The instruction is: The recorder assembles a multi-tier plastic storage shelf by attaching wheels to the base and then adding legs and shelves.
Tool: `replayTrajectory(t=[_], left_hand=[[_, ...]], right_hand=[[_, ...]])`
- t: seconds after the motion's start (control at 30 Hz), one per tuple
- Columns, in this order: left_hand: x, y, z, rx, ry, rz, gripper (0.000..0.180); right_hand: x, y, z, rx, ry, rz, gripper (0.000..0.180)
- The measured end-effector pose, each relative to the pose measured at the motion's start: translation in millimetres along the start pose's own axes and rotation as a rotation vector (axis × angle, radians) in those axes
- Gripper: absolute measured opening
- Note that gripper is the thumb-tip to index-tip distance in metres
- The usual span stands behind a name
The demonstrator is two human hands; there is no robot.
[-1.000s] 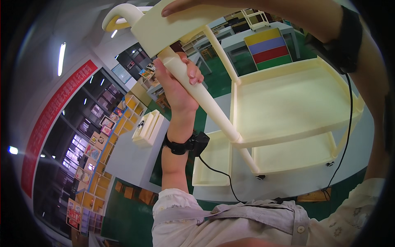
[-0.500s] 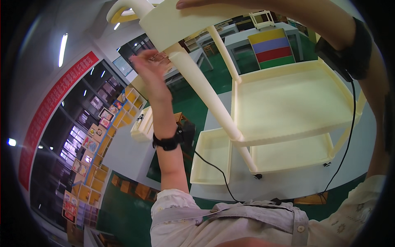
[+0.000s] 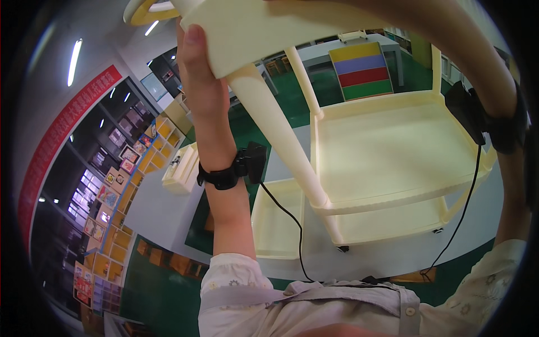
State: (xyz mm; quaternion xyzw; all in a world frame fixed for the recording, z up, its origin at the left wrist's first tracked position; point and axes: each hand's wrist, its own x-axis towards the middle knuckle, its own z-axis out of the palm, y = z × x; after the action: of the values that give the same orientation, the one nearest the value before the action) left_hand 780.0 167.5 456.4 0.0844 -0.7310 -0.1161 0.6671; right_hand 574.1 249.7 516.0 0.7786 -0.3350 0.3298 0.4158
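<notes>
A cream plastic trolley cart stands on a grey table, with its middle shelf and its lower shelf below. Its top tray sits at the upper edge of the view, over a thick round post. My left hand grips the tray's near left corner, thumb against the outer wall and the other fingers mostly hidden. Across the top of the picture reaches my right arm. Only a sliver of my right hand shows along the tray's upper edge, its fingers cut off by the frame.
A loose cream tray lies left of the cart on the grey table. Another table behind my left arm holds a cream box. Black cables hang from both wrist devices. A striped colored board stands beyond.
My left hand has moved up from beside the post and closed on the tray's corner. My right hand has shifted right along the tray, its fingertips leaving view. The view has tilted slightly.
</notes>
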Motion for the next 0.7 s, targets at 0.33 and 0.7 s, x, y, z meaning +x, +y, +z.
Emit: replayTrajectory(t=[0.33, 0.7], left_hand=[[-14.8, -30.3, 0.4, -0.343, 0.186, 0.019, 0.048], [3.7, -42.8, 54.0, 0.126, -0.042, 0.509, 0.05]], right_hand=[[-13.6, 8.6, 15.1, 0.004, 0.183, -0.178, 0.06], [-60.2, 105.3, 10.3, 0.669, 0.37, 0.05, 0.036]])
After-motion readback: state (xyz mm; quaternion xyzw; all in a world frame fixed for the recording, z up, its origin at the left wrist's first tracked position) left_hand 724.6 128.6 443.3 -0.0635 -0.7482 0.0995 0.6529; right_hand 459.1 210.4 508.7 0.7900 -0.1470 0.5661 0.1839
